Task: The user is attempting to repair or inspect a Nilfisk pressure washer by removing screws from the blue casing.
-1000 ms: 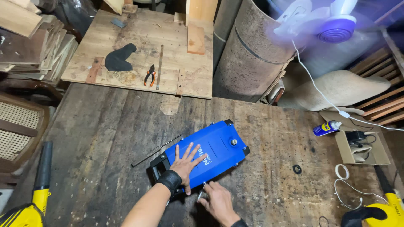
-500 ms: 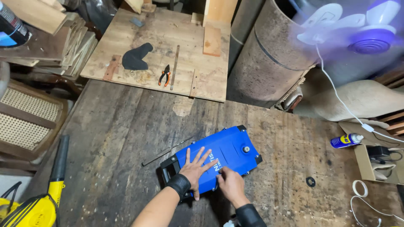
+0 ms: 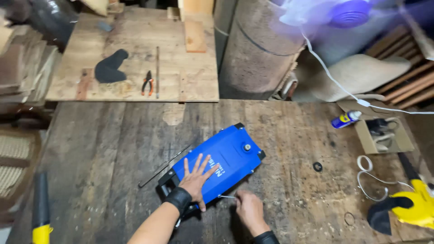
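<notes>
One blue rectangular machine case (image 3: 219, 162) lies tilted on the dark wooden table (image 3: 90, 149), near its middle, with a single round knob (image 3: 247, 147) on its upper face. Two hands work on it: the left hand (image 3: 195, 180), with a black band at the wrist, lies flat on the case with its fingers spread apart, its grip open and pressing rather than clasping; the right hand (image 3: 247, 208) sits just beside the case's lower edge with its grip closed on one thin metal tool (image 3: 227, 196) whose tip meets that edge. One long thin rod (image 3: 163, 166) lies on the table to the left of the case, close to it. To the right there are one small black ring (image 3: 318, 166), one spray can (image 3: 345, 119), one open cardboard box (image 3: 382, 133) and one loop of white wire (image 3: 368, 180), all well apart from the case. On the pale board (image 3: 131, 58) beyond the table lie one pair of pliers (image 3: 147, 83) and one dark flat cutout (image 3: 109, 67). One fan (image 3: 334, 11) spins at the top right. Compared with half a second ago, the left hand has kept its flat place on the case, while the right hand has moved off the case's top down to its lower edge, and the view has shifted slightly.
</notes>
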